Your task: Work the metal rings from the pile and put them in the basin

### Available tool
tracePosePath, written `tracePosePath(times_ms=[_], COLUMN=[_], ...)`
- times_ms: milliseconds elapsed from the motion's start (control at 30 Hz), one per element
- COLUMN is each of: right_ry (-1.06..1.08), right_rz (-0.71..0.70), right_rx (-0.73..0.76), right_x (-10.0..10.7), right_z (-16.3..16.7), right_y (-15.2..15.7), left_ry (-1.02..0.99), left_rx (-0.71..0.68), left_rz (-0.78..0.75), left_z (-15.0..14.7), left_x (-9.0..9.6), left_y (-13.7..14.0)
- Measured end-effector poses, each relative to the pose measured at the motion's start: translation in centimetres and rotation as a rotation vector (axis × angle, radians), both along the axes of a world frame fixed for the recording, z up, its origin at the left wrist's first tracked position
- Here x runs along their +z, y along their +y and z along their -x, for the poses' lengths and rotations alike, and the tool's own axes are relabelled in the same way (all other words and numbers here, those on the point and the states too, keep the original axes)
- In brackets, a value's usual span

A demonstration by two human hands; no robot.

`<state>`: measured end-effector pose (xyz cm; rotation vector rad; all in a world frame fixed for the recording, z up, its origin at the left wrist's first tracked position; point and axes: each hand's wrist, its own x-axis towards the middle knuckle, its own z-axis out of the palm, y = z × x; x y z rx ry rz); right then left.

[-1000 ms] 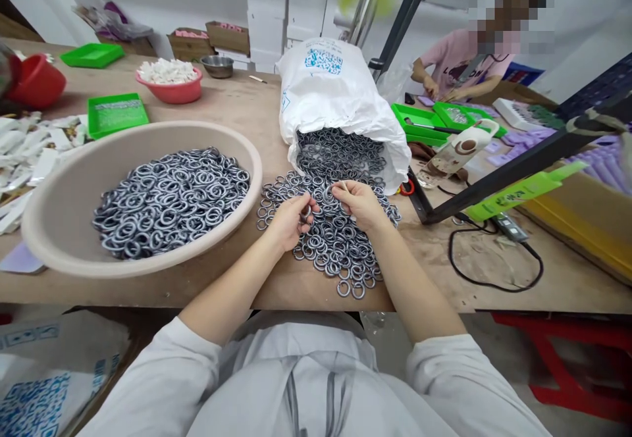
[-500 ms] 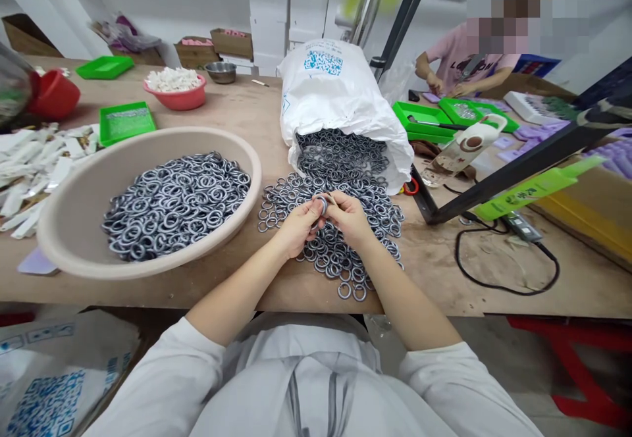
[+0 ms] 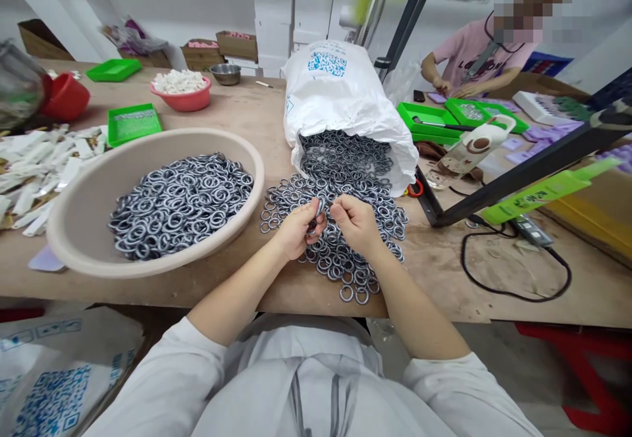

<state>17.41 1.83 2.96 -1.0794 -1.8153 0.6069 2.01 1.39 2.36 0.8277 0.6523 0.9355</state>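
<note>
My left hand [image 3: 300, 230] is closed on a grey ring [image 3: 320, 206], pinched between thumb and fingers above a loose pile of grey rings [image 3: 340, 262]. Just to its right, my right hand [image 3: 356, 223] is closed, thumb against curled fingers; whatever it may hold is hidden. Behind both hands, more rings spill from the mouth of a white plastic sack [image 3: 336, 98] lying on its side. On the left stands a wide beige basin [image 3: 79, 226] with a heap of similar rings inside.
A black metal frame [image 3: 474, 197] slants up at the right, near a looped black cable [image 3: 464, 259] and a pale bottle [image 3: 476, 147]. Green trays [image 3: 133, 139], a red bowl [image 3: 190, 100] and white strips [image 3: 37, 167] are at left. A co-worker in pink [image 3: 469, 55] sits back right.
My right hand has moved slightly right, away from the ring in my left hand; the two hands were together before. The whole view has shifted a little.
</note>
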Motion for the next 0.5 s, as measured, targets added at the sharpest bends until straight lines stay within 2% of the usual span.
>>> tracePosePath(times_ms=[100, 200, 367, 433, 500], right_ry=[-0.177, -0.226, -0.149, -0.085, -0.079], right_rz=[-0.040, -0.012, 0.073, 0.059, -0.008], right_rx=[0.024, 0.013, -0.140, -0.180, -0.146], right_x=[0.5, 0.4, -0.4, -0.3, 0.0], right_z=[0.1, 0.1, -1.1, -1.3, -1.0], right_y=[-0.9, -0.8, 1.1, 1.2, 0.7], left_ry=[0.016, 0.026, 0.016, 0.020, 0.035], left_rx=[0.031, 0.030, -0.116, -0.099, -0.014], left_rz=[0.020, 0.018, -0.027, -0.025, -0.018], left_z=[0.0, 0.0, -0.1, -0.2, -0.2], left_x=[0.1, 0.2, 0.4, 0.3, 0.1], left_y=[0.0, -0.2, -0.7, -0.6, -0.4])
